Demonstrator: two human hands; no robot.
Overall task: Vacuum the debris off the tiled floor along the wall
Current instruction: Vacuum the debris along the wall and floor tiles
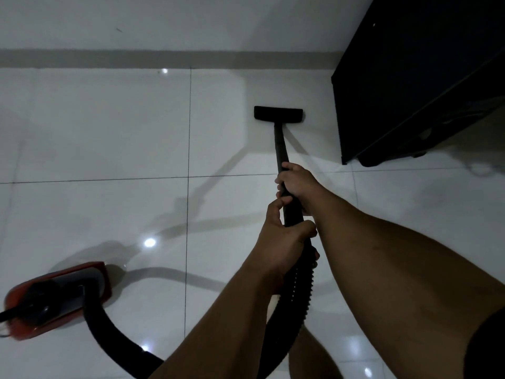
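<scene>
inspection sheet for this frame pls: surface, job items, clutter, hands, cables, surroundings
Surface: glossy white tiled floor, light glare spots.
Job's things: black nozzle flat on floor, short of the skirting; wand; ribbed hose; red vacuum at lower left.
Clutter: small speck by the skirting.
Grippers: right hand and left hand both grip the wand.
Cables: black cord at the vacuum's rear.
Surroundings: black cabinet at right, wall.

No readable text, label or number anywhere.
</scene>
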